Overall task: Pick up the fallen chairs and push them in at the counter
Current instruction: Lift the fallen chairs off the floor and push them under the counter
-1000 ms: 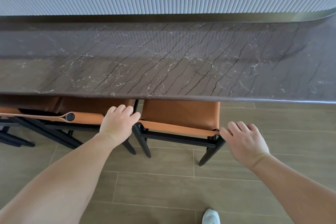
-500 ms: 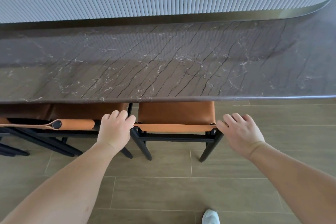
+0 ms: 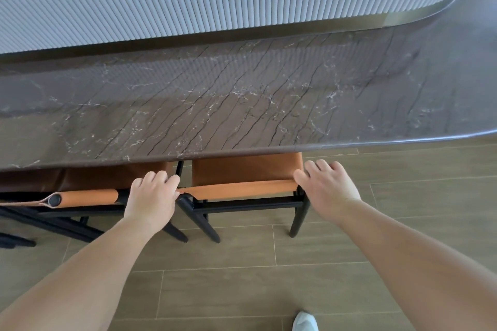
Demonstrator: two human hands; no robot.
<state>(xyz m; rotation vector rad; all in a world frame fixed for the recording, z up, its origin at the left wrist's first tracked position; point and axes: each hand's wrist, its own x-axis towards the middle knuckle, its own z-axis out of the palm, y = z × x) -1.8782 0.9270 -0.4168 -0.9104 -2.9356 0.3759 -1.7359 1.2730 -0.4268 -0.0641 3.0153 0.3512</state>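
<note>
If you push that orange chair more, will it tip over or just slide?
Probably slide. The chair stands upright on splayed black legs on smooth floor. Both hands, left hand and right hand, press high on its back, so a hard shove might rock it.

Ribbed grey wall panel (image 3: 215, 2) behind; wood-look floor tiles (image 3: 403, 196); white shoe toe (image 3: 304, 322) at bottom edge.

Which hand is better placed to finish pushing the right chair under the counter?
Neither alone: the left hand and right hand sit on opposite ends of the chair's backrest, so both can push evenly toward the counter.
</note>
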